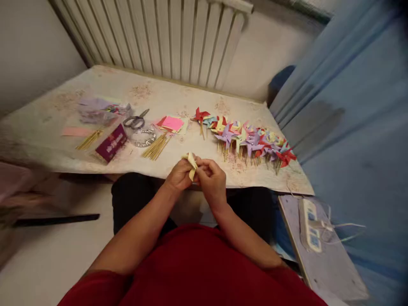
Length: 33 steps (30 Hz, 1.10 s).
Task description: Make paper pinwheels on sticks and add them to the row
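At the table's front edge, above my lap, a pale yellow paper pinwheel (191, 162) with bent blades is between my two hands. My left hand (179, 175) is closed on it from the left. The fingers of my right hand (213, 177) pinch at its right side; whether they also hold a pin or stick is too small to tell. Beyond my hands lie a bundle of thin wooden sticks (156, 146), a stack of coloured paper squares (173, 123) and a round clear container of small shiny beads or pins (143, 137). Many finished-looking pinwheels (251, 141) lie at the right.
Scissors (136, 121) lie behind the round container. To the left are a purple-labelled packet (111, 144), more sticks (90, 139) and plastic bags with paper (98, 111). A radiator (178, 42) stands behind the table, a blue curtain (344, 93) and a power strip (310, 225) at right.
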Available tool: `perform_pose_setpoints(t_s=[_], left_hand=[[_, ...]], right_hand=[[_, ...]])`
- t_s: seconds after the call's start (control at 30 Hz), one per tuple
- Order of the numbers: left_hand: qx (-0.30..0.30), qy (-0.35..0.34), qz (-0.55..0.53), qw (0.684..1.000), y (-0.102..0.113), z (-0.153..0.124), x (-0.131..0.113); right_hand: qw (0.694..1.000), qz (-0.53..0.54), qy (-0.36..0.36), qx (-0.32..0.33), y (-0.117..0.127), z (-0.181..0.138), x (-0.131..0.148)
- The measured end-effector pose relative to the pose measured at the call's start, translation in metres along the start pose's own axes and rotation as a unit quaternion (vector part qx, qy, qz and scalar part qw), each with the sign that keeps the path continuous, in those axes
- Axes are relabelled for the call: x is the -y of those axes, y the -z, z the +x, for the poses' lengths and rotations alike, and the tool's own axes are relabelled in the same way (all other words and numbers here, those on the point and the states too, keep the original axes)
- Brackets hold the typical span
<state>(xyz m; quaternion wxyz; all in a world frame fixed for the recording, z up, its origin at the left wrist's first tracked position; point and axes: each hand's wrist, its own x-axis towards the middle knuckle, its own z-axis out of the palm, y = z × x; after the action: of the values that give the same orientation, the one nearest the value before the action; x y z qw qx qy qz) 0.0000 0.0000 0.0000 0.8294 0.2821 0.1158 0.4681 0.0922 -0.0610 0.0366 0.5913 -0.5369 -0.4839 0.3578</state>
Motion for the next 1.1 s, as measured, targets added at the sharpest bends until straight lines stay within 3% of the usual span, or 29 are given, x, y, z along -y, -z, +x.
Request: perform_pose_setpoints(t_s=[0.47,1.1], left_hand=[[0.004,-0.018,-0.025,1.000,0.001,-0.002,-0.003],[0.009,-0.019,-0.037,0.999,0.000,-0.004,-0.007]], right_hand=[[0.993,-0.081,0.081,-0.015,-0.001,-0.003,-0.015],[0.980,-0.140,0.140,0.005,-0.002,-0.006,-0.007]])
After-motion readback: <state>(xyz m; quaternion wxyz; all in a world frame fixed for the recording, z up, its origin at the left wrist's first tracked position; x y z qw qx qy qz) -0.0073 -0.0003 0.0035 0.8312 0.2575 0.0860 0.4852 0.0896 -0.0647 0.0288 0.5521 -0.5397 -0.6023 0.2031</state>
